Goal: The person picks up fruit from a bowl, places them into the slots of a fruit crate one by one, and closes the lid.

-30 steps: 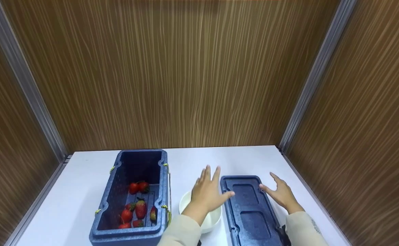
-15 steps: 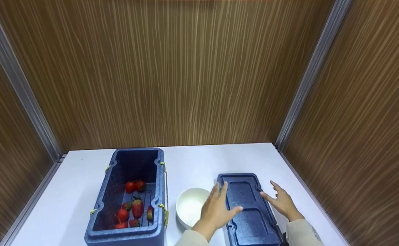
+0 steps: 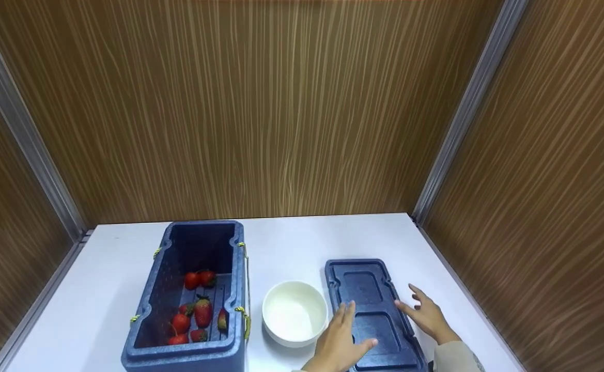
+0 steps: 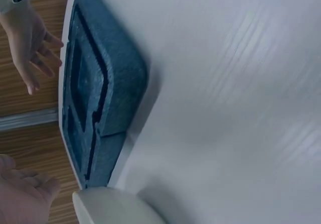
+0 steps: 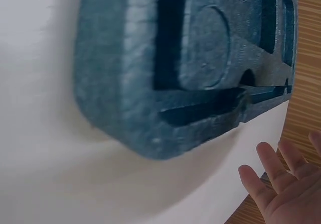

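My left hand point(image 3: 339, 341), fingers extended and thumb spread, hovers between the white bowl point(image 3: 294, 312) and the blue foam lid point(image 3: 364, 288), overlapping the lid's near left edge in the head view. Nothing is in its grasp. On the lid's right side is my right hand point(image 3: 428, 315), palm facing inward, fingers loosely straight, holding nothing. In the right wrist view, the fingers of that right hand point(image 5: 291, 184) show beside the lid point(image 5: 115, 78). The bowl stands upright with a bare inside. Both hands point(image 4: 22, 196) also appear at the left of the left wrist view.
A deep blue foam box point(image 3: 183, 354) with yellow cord loops stands open at the left. Inside lie several strawberries point(image 3: 203, 313) and rounder red fruits point(image 3: 181, 323). Wood-grain panels point(image 3: 281, 113) enclose the white table point(image 3: 286, 237) at the back and sides.
My left hand has moved from above the bowl rightward and toward me, uncovering the bowl. My right hand has lowered slightly toward me. The whole view has shifted a little.
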`<act>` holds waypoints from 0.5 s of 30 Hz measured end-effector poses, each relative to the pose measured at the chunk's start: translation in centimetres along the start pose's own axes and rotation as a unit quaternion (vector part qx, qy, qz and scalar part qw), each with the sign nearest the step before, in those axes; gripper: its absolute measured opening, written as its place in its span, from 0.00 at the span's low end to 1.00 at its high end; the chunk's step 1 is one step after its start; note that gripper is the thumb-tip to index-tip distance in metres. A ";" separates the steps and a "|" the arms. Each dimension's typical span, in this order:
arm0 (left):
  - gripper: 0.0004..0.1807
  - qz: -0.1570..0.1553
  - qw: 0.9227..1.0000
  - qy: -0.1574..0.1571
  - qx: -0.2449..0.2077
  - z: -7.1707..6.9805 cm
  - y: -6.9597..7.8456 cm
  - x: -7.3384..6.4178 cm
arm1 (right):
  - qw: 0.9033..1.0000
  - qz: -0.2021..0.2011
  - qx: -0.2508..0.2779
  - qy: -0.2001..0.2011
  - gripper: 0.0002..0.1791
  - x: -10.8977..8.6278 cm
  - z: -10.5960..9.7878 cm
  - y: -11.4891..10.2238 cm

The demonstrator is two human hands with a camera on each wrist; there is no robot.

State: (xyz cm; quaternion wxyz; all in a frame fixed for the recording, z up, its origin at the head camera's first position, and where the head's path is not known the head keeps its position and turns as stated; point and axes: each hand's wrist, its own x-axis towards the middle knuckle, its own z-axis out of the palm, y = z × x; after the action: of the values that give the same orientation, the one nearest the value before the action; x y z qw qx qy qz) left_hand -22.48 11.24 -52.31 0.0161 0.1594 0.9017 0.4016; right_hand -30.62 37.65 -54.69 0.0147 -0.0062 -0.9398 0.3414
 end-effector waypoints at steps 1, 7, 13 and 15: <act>0.51 -0.001 1.000 -0.004 -0.002 0.2 -0.2 0.0 | 1.000 0.003 0.001 -0.001 0.43 -0.1 0.1 0.1; 0.51 -0.019 1.000 -0.008 -0.022 1.3 -1.6 -0.3 | 1.000 0.016 0.013 -0.009 0.42 -0.7 0.8 0.8; 0.49 -0.030 0.999 0.014 -0.042 2.3 -2.9 -0.5 | 0.999 0.030 0.035 -0.011 0.41 -1.7 1.4 1.8; 0.49 -0.036 0.998 0.014 -0.056 2.6 -3.2 -0.5 | 0.999 0.031 0.041 -0.010 0.40 -2.1 1.6 2.1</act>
State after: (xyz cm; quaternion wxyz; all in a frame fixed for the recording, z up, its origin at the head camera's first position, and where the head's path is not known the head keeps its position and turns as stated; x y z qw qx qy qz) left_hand -22.45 10.93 -56.45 0.0268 0.1204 0.8832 0.4524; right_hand -28.61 38.23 -57.30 -0.0047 -0.0313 -0.9244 0.3802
